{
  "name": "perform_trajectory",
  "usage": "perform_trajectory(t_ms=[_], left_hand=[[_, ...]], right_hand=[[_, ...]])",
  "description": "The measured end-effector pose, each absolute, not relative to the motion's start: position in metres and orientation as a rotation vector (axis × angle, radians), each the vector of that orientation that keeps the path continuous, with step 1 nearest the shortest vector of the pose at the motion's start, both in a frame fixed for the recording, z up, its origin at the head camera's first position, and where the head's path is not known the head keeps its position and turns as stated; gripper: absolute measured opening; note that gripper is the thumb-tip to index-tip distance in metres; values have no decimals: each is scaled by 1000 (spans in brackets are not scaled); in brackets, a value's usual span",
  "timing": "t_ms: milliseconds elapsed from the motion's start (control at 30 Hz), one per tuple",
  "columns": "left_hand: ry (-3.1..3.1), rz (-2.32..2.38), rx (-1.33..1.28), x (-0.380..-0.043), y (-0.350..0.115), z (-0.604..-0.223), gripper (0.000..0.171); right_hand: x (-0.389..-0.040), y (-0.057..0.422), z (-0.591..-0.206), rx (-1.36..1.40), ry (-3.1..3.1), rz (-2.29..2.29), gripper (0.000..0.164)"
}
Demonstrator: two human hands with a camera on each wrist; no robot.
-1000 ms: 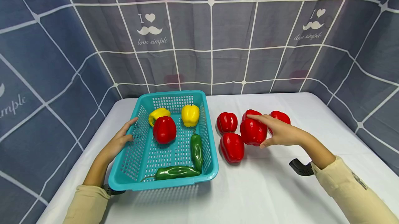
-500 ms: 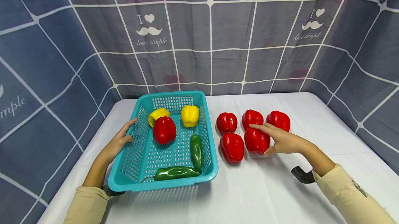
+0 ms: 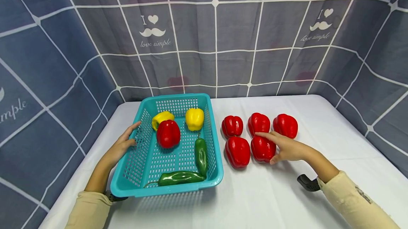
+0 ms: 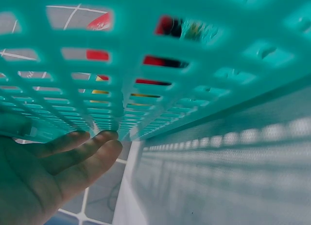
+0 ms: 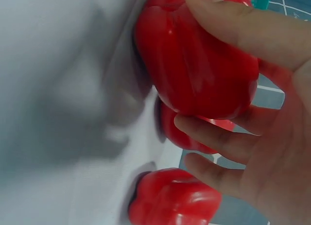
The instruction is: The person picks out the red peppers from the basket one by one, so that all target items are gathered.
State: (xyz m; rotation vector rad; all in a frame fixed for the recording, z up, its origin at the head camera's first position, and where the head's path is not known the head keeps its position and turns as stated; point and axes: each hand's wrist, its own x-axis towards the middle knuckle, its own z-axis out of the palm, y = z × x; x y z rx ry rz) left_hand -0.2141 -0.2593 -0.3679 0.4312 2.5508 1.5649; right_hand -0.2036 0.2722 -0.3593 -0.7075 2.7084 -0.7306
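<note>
My left hand [image 3: 122, 147] holds the left rim of a teal plastic basket [image 3: 165, 187], thumb over the edge; in the left wrist view its fingers [image 4: 90, 169] lie nearly straight along the outside. The basket contains two yellow bell peppers [image 3: 194, 119], one red bell pepper [image 3: 168, 134] and two long green peppers [image 3: 200, 156]. On the white table, my right hand [image 3: 289, 147] reaches round a red bell pepper [image 3: 262, 149], the front right one of a group. Its thumb lies on that pepper in the right wrist view, with fingers [image 5: 214, 135] at the opposite side.
More red bell peppers stand close by: a small one [image 3: 232, 126], one in front [image 3: 237, 152], and two behind the right hand, one at the middle [image 3: 259, 122] and one farther right [image 3: 285, 125]. A blue-grey checked curtain [image 3: 239, 27] rises behind and beside the white-covered table [image 3: 255, 200].
My right hand has moved the red bell pepper toward me and slightly right, down in front of the back ones. The left hand and basket stay in place.
</note>
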Motion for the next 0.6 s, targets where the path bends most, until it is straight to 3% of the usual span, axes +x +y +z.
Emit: perform_trajectory(t_ms=[600], left_hand=[[2549, 1564, 423, -214, -259, -366, 75]], right_hand=[[-204, 274, -360, -693, 2668, -760, 92]])
